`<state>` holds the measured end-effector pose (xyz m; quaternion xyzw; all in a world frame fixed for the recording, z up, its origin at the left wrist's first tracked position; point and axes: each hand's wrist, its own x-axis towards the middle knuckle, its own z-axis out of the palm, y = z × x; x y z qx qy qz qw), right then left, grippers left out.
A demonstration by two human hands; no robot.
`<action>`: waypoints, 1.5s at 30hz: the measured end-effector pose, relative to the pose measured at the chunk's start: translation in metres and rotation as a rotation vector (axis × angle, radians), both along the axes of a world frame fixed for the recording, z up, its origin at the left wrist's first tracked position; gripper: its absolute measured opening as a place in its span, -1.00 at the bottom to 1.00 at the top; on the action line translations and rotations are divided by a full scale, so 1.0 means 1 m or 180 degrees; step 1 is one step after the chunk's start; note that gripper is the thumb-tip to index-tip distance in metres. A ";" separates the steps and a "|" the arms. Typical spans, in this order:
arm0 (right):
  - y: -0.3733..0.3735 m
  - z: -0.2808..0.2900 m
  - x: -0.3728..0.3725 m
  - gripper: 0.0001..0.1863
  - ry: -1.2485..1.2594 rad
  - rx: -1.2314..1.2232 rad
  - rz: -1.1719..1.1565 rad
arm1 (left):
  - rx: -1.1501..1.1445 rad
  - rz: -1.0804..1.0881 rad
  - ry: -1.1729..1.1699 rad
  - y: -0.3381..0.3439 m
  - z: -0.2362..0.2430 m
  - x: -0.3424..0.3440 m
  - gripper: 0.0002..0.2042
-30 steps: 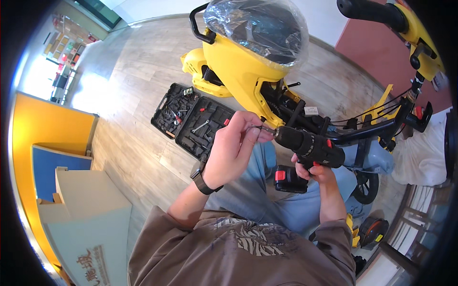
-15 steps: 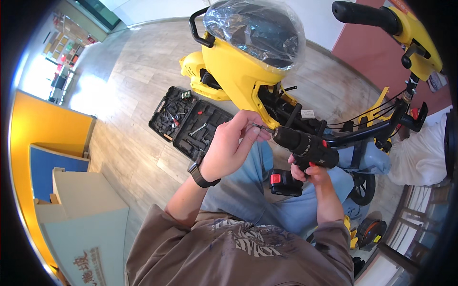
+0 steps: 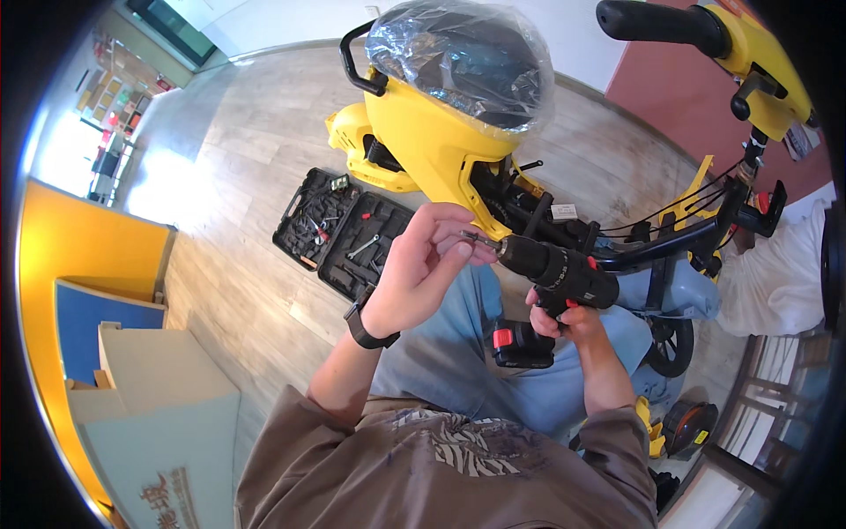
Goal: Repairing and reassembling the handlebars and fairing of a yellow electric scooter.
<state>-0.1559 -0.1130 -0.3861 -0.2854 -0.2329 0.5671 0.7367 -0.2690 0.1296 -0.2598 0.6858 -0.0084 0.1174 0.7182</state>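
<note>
My right hand (image 3: pixel 564 319) is wrapped round the grip of a black cordless drill (image 3: pixel 564 275) with red accents, held above my lap. The drill's chuck points left, and a thin metal driver bit (image 3: pixel 480 240) sticks out of it. My left hand (image 3: pixel 423 264), with a black watch on its wrist, is curled about the bit's free end. The thumb is on the near side and the other fingers are behind the bit; how firmly they touch it is hard to see. Just beyond the chuck stands a yellow scooter body (image 3: pixel 432 141) with its frame bared in front of the seat.
A plastic-wrapped seat (image 3: pixel 463 62) tops the scooter. Its black handlebar grip (image 3: pixel 661 28) and steering column rise at right. An open black tool case (image 3: pixel 344 234) with a wrench lies on the wooden floor (image 3: pixel 238 150) to the left. A grey counter (image 3: pixel 159 370) stands at lower left.
My left thumb has drawn back slightly from the bit, and more of the bit shows. Both hands and the drill have shifted a little to the left in the picture, as has the scooter.
</note>
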 end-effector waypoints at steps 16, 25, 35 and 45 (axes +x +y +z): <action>-0.073 0.015 0.017 -0.35 0.0323 0.1271 -0.1036 | 0.1613 0.0270 -0.0667 0.009 0.064 0.012 -0.71; -0.187 0.085 0.017 -0.34 -0.1273 0.1258 -0.2804 | 0.3484 0.0825 -0.1374 -0.052 0.205 0.081 -0.59; -0.275 0.113 0.061 -0.47 -0.5174 -0.1963 -0.5368 | 0.4885 0.0351 -0.0002 -0.067 0.205 0.230 -0.42; -0.329 0.126 0.197 -0.41 -0.6435 -0.2046 -0.6249 | 0.4274 0.0599 0.0168 -0.073 0.196 0.241 -0.77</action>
